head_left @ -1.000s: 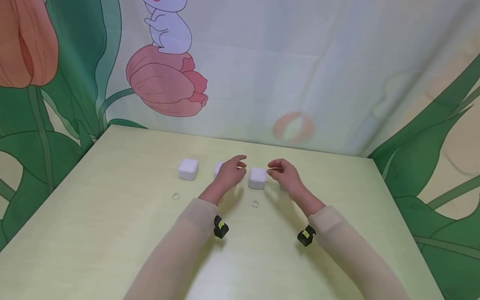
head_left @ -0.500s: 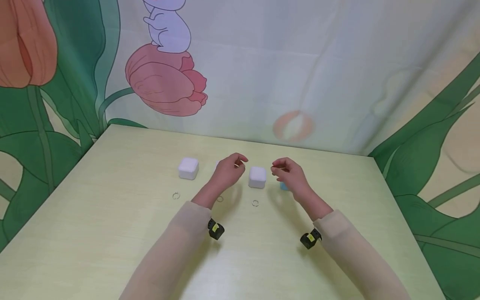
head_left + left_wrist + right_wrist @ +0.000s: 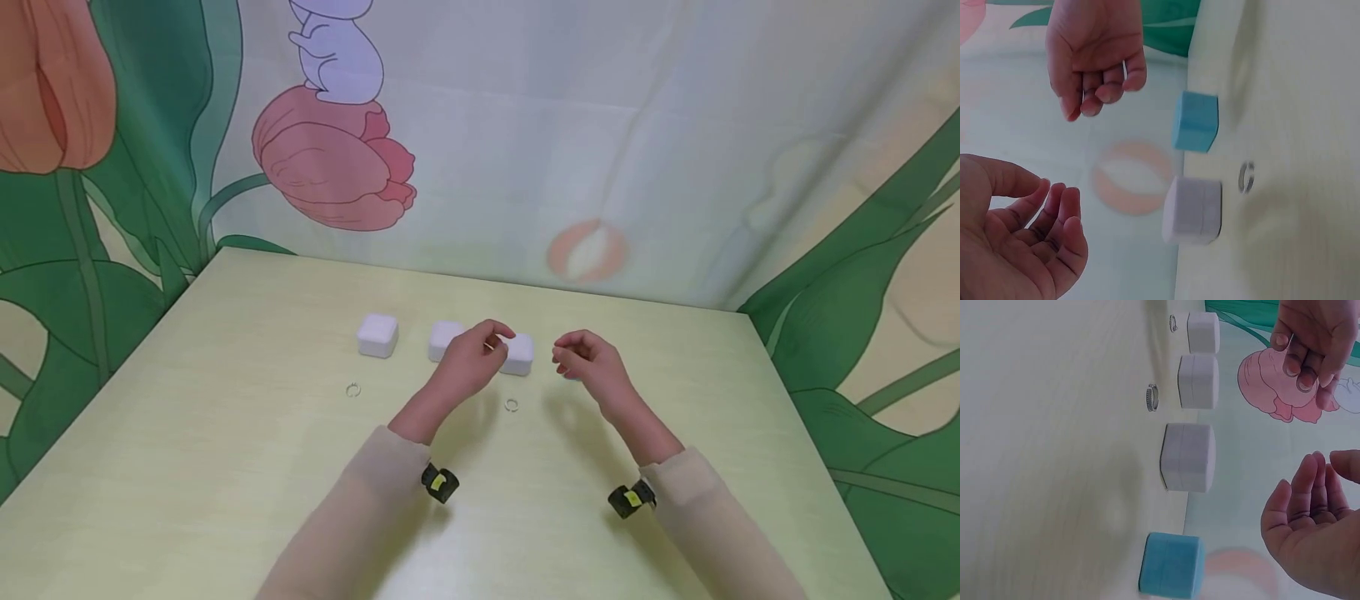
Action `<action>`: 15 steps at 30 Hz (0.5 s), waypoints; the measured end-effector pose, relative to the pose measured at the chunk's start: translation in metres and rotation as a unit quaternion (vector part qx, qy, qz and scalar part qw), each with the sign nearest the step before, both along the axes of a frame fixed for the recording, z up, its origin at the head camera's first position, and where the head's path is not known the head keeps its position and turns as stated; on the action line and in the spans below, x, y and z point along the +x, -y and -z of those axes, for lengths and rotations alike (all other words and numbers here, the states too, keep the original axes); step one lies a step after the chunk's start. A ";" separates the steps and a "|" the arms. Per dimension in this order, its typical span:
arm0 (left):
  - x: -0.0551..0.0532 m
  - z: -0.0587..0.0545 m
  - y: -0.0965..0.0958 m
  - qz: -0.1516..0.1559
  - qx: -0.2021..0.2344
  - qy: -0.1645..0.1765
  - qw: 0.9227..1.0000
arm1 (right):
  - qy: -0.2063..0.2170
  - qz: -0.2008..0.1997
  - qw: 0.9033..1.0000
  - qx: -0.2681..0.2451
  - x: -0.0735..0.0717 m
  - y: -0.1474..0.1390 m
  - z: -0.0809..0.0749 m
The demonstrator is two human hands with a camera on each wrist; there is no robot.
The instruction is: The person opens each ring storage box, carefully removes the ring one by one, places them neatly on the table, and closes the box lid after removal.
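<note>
My left hand (image 3: 474,363) hovers above the table, fingers loosely bent, holding nothing. It partly covers two white rounded boxes (image 3: 444,340) in the head view. To the right, my right hand (image 3: 596,368) hangs in the air, also loosely curled around nothing. Below it, a light-blue box (image 3: 1196,122) stands on the table, mostly hidden in the head view. Three white boxes, including the leftmost white box (image 3: 377,335), stand in a row with the blue one. A silver ring (image 3: 353,390) lies before the leftmost box, and another ring (image 3: 512,405) before the third.
The pale wooden table (image 3: 225,467) ends at a printed curtain (image 3: 487,150) with tulips and a rabbit. Small black cameras (image 3: 440,482) sit at both wrists. Shadows of the hands fall on the tabletop.
My right hand has drifted right and closer to me. My left hand has shifted slightly right, now overlapping the third white box and hiding the middle ring. The boxes have not moved.
</note>
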State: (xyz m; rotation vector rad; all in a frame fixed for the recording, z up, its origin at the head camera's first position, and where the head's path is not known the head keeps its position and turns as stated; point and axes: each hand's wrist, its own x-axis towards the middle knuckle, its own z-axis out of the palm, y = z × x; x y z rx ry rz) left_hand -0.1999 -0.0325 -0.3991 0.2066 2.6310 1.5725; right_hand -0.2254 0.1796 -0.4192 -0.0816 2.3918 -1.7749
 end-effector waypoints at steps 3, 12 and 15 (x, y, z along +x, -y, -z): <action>0.011 0.002 -0.010 0.013 0.012 0.001 1.000 | -0.003 0.001 1.000 -0.005 0.009 -0.005 0.002; 0.031 0.017 -0.045 0.037 0.067 0.013 0.997 | -0.005 0.039 0.999 -0.017 0.028 -0.024 0.004; 0.031 0.021 -0.055 0.036 0.081 0.023 0.996 | -0.002 0.052 0.998 -0.022 0.030 -0.026 0.003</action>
